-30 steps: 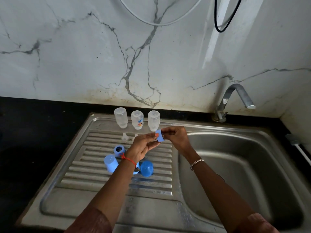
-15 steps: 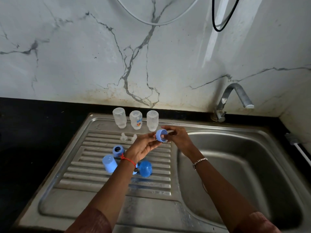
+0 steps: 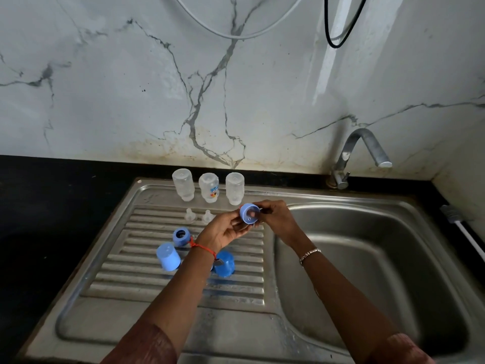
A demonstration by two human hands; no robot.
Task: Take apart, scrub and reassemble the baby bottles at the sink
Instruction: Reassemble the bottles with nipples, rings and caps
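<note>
**A:** How many bottles?

**B:** Three bottles [image 3: 209,191], clear and mouth down, in a row along the far edge of the drainboard [image 3: 110,279]. Just in front of them stand two clear teats [image 3: 190,216].

**A:** And the blue parts?

**B:** One loose ring [image 3: 180,236] sits mid-board. Two caps show near it, a pale cap [image 3: 168,257] to the left and a darker cap [image 3: 224,263] beside the left wrist.

**A:** The hands?

**B:** Both are on a second ring, the held ring [image 3: 249,213], up over the board's right edge by the basin [image 3: 367,258]. The left hand [image 3: 225,231] cradles it with curled fingers from below. The right hand [image 3: 275,219] pinches its far side, and a fingertip shows through the hole.
</note>
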